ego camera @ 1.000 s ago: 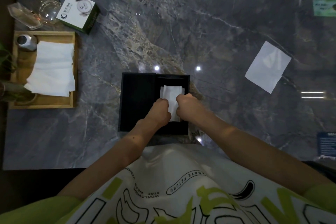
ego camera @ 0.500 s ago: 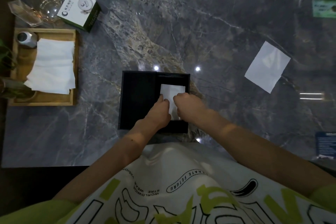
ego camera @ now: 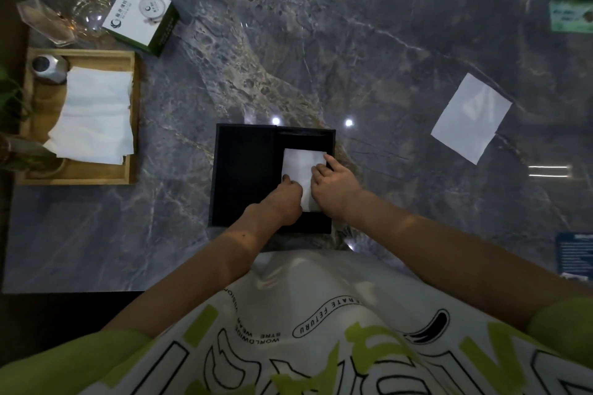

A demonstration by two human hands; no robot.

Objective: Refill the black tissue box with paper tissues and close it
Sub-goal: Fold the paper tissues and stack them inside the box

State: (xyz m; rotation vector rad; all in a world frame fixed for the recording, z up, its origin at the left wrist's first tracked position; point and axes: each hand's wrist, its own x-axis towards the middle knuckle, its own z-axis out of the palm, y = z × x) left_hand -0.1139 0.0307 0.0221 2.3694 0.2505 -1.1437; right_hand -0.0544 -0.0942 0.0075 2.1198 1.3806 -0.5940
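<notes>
hands [ego camera: 282, 202] [ego camera: 333, 183] on tissues [ego camera: 301, 163] in box [ego camera: 244, 176]

From my feed: wearer has a white T-shirt [ego camera: 321, 314] with lime-green short sleeves [ego camera: 564, 327], both forearms bare. Chest print in black outline lettering with lime-green brush strokes over it. I read "WORLDWIDE" and "STRE WEAR" upside down, plus a capsule-shaped badge with text. No watch or rings that I can make out.

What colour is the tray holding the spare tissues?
Light wood, a yellowish tan, seen in the head view: the tray at the table's left.
</notes>
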